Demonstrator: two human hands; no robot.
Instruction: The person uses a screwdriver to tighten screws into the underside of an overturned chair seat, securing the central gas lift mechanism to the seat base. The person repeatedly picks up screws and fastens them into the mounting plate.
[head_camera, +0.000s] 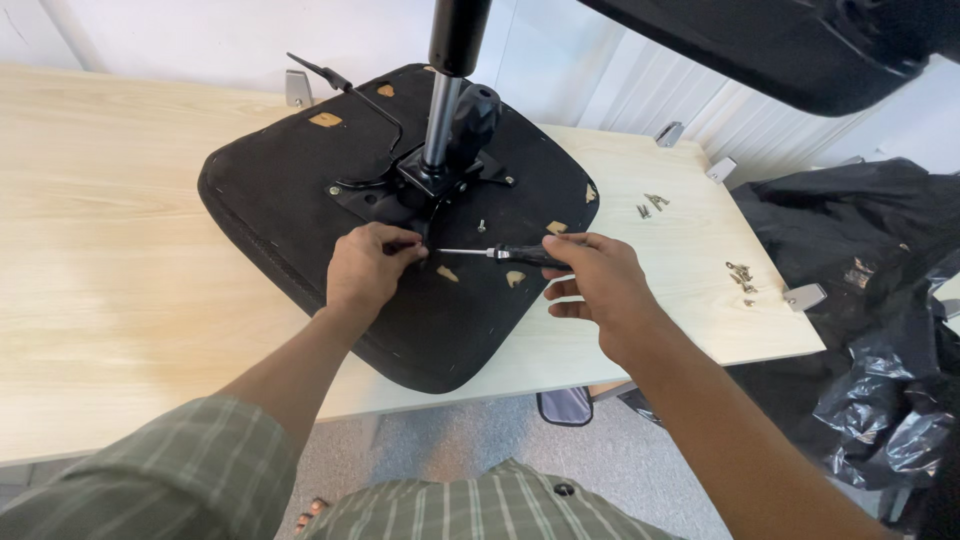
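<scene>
An upside-down black chair seat (300, 190) lies on a light wooden table (110, 250). A black metal mechanism plate (420, 185) with a chrome gas cylinder (440, 120) stands up from its middle. My right hand (595, 280) is shut on a black-handled screwdriver (500, 254), held level, its tip pointing left at the plate's near edge. My left hand (370, 265) pinches something small at that same spot, right at the screwdriver's tip; what it pinches is hidden by the fingers.
Loose screws and small metal parts (652, 204) lie on the table to the right, more (742, 276) near the right edge. A black plastic sheet (870, 280) is heaped beyond the table's right end. A dark chair part (790, 45) overhangs the top right.
</scene>
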